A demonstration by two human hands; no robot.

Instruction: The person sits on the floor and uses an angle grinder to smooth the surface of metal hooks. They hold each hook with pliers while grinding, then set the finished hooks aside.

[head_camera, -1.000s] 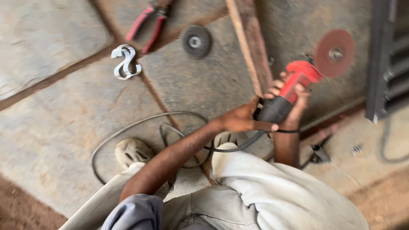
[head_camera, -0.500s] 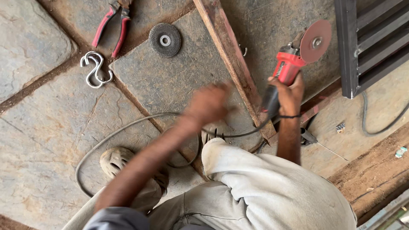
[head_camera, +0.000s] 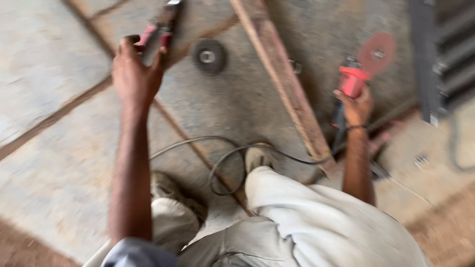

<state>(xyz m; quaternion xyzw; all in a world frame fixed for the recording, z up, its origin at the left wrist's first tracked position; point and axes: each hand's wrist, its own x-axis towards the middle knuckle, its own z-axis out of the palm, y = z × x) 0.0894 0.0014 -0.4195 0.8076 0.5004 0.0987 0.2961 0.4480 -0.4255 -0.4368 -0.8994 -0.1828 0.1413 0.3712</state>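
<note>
Left hand (head_camera: pixel 132 74): closed around red-handled pliers (head_camera: pixel 159 27), top cut off.
Right hand (head_camera: pixel 357 105): gripping red angle grinder (head_camera: pixel 360 69).
Blurred: grey disc (head_camera: pixel 208 56) on floor.

Grey stone-slab floor (head_camera: pixel 54 74) with rusty-brown joints; a rusty metal bar (head_camera: pixel 282 84) lies across it. Dark metal grille (head_camera: pixel 440 54) at right; soft daylight.

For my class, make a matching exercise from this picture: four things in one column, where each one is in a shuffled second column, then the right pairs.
1. angle grinder
2. red-handled pliers
3. loose grinding disc
4. black cable

a. looped on the floor by the shoes
b. at the left hand
c. in the right hand
d. flat on the floor, untouched

Pairs: 1-c, 2-b, 3-d, 4-a
</note>
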